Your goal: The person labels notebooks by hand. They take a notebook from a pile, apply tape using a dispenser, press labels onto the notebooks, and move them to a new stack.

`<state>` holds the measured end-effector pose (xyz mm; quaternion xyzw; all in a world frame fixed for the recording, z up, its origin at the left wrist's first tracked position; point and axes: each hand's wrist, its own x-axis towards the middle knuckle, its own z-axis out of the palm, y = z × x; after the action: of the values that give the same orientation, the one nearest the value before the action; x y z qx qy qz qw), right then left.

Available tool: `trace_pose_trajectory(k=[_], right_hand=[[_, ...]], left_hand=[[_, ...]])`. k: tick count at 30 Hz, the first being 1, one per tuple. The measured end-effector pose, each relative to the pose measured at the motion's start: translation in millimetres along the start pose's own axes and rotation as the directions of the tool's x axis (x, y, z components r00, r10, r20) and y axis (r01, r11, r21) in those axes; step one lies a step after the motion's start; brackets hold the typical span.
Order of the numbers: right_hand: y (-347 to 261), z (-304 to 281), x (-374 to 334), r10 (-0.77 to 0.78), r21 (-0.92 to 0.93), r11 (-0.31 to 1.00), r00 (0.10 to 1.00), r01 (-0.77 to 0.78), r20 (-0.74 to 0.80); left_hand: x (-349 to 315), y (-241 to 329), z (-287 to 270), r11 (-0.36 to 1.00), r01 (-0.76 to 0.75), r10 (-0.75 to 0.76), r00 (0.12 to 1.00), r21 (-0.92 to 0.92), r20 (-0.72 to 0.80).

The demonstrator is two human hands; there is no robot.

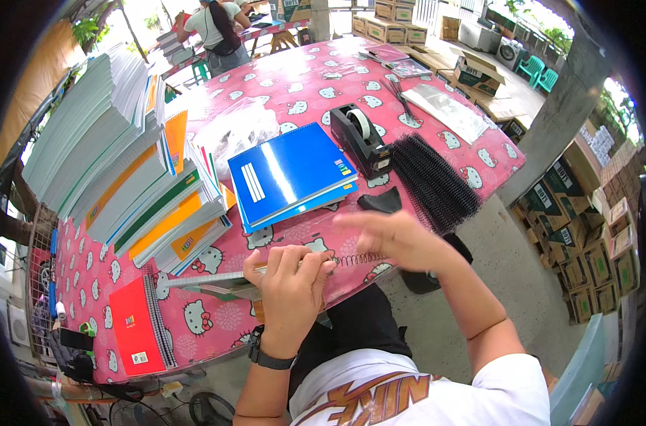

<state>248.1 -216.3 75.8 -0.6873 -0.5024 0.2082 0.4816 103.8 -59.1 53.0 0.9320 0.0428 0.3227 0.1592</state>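
My left hand (292, 284), with a black watch on its wrist, is closed around a notebook (220, 280) held edge-on at the table's near side. Out of the notebook's right end sticks a thin dark spiral coil (358, 260). Just above that coil hovers my right hand (397, 238), slightly blurred, its fingers stretched to the left and no object visible in them. To the left lies a red spiral notebook (132, 323), bound along its right side. Loose blue-covered notebooks (287, 174) rest beyond my hands.
Tall stacks of unbound notebooks (117, 156) fill the left. A black tape dispenser (360, 138) and a pile of black spiral coils (436, 181) stand right of the blue covers. Beyond them lies a clear plastic sheet (447, 112). Another person (220, 35) works at a far table.
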Motion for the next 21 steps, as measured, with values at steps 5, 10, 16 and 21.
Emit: trace_pose_trajectory(k=[5,10,16,21], right_hand=[[133,-39,11,0.270,-0.482,0.652,0.773,-0.586,-0.574],[167,1,18,0.366,-0.615,0.469,0.773,-0.634,-0.518],[174,-20,14,0.359,-0.598,0.546,0.809,-0.587,-0.466],[143,-28,9,0.349,-0.224,0.886,0.903,-0.405,-0.253]], left_hand=[[6,7,-3,0.997,0.028,-0.030,0.999,-0.070,-0.031],[0,-3,3,0.998,-0.037,0.041,0.996,0.054,-0.075],[1,-3,5,0.998,-0.019,0.021,0.999,0.051,-0.038],[4,-1,4,1.000,-0.020,0.019,0.992,-0.008,-0.126]])
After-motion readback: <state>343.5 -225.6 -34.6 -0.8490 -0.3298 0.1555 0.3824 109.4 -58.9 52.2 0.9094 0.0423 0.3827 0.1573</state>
